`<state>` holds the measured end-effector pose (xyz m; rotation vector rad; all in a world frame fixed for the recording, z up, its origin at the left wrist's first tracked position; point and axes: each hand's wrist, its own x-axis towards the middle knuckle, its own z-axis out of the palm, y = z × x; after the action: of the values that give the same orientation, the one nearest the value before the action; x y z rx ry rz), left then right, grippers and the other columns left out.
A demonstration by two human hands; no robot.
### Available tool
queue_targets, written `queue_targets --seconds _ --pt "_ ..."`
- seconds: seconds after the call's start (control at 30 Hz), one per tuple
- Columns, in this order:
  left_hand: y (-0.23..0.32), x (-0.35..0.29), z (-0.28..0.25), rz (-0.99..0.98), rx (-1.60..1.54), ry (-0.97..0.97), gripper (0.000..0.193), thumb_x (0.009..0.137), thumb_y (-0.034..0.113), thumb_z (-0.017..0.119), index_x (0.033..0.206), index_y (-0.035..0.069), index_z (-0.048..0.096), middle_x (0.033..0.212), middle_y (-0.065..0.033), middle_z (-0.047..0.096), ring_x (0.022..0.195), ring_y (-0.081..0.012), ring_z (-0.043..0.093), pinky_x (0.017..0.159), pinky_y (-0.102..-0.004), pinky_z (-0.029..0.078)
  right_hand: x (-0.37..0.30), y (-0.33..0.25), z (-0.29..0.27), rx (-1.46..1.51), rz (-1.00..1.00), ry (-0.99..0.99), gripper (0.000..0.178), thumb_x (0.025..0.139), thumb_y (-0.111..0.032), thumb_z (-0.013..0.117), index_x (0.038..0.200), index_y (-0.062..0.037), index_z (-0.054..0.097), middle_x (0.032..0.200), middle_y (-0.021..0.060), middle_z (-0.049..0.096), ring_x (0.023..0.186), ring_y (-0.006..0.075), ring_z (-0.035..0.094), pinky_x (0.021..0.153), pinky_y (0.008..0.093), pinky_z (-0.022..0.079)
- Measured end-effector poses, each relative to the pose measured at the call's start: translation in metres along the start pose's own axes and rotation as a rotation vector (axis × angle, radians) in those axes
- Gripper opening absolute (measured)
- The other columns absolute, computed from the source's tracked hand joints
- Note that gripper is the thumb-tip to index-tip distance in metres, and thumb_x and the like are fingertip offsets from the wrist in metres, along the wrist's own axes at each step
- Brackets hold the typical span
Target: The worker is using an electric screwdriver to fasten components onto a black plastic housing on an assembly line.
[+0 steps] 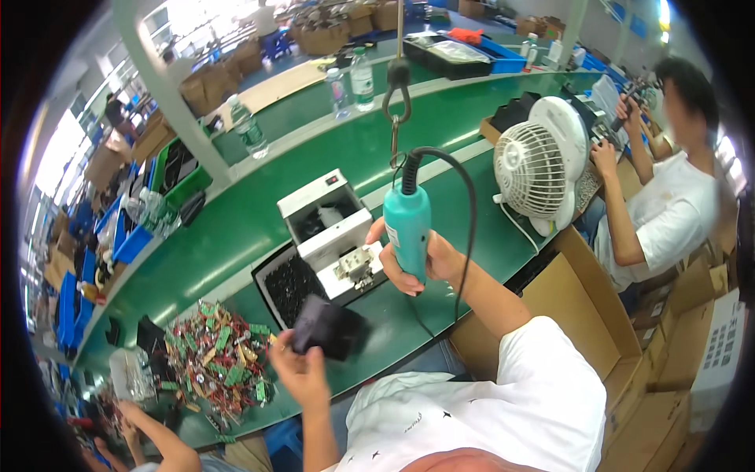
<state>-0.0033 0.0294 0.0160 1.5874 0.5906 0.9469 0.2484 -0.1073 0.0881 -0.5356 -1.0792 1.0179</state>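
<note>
Assembly station on a long green conveyor bench [236, 228]. A white box-shaped fixture [330, 228] stands at centre, a heap of small green circuit boards [220, 358] to its left. The right hand [417, 263] is wrapped around a hanging teal electric screwdriver [407, 224]; the left hand [295, 366] holds a matte black rectangular plastic casing [326, 326], blurred, above the bench edge. Judged step: presenting the casing for fastening; next requires aligning bit and screw hole.

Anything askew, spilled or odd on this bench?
One thing: green circuit boards lie in a loose, tangled heap on the green table, not in a tray. The right hand holds a hanging teal screwdriver; the left hand holds a black part.
</note>
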Motion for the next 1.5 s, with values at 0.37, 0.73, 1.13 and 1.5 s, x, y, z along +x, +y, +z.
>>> queue_targets --seconds 0.37,0.73,1.13,1.5 --pt "-0.031 0.256 -0.064 -0.019 0.184 0.256 0.042 0.087 0.021 0.063 0.118 -0.003 0.049 0.103 -0.0145 0.060 0.086 -0.0217 0.062 0.078 -0.0316 0.049 -0.016 0.020 -0.061 -0.558 -0.432 0.492 0.068 0.086 -0.038 0.062 0.134 0.0013 0.035 0.072 0.0086 0.056 0.058 0.0164 0.053 0.054 0.0270 0.046" --pt "0.195 0.187 0.008 0.862 -0.066 -0.274 0.069 0.071 0.006 0.073 0.132 0.005 0.041 0.122 -0.0150 0.055 0.092 -0.0214 0.062 0.086 -0.0310 0.050 -0.017 0.034 -0.069 -0.942 -0.581 0.942 0.042 0.091 -0.021 0.055 0.123 -0.0054 0.031 0.075 0.0066 0.053 0.058 0.0138 0.049 0.056 0.0247 0.044" --pt "0.168 0.105 -0.134 1.221 -0.200 -0.205 0.072 0.067 0.008 0.076 0.129 0.003 0.041 0.119 -0.0153 0.057 0.088 -0.0207 0.060 0.081 -0.0304 0.049 -0.006 0.056 -0.055 -0.779 -0.576 0.833 0.050 0.087 -0.013 0.056 0.130 -0.0094 0.028 0.076 0.0058 0.052 0.057 0.0125 0.047 0.052 0.0230 0.042" --pt "0.150 0.076 -0.167 1.285 -0.274 -0.090 0.067 0.067 0.014 0.076 0.125 0.003 0.045 0.116 -0.0161 0.057 0.085 -0.0218 0.058 0.078 -0.0313 0.048 -0.012 0.065 -0.044 -0.781 -0.559 0.911 0.053 0.085 -0.009 0.052 0.131 -0.0097 0.027 0.074 0.0052 0.052 0.057 0.0118 0.047 0.051 0.0220 0.042"
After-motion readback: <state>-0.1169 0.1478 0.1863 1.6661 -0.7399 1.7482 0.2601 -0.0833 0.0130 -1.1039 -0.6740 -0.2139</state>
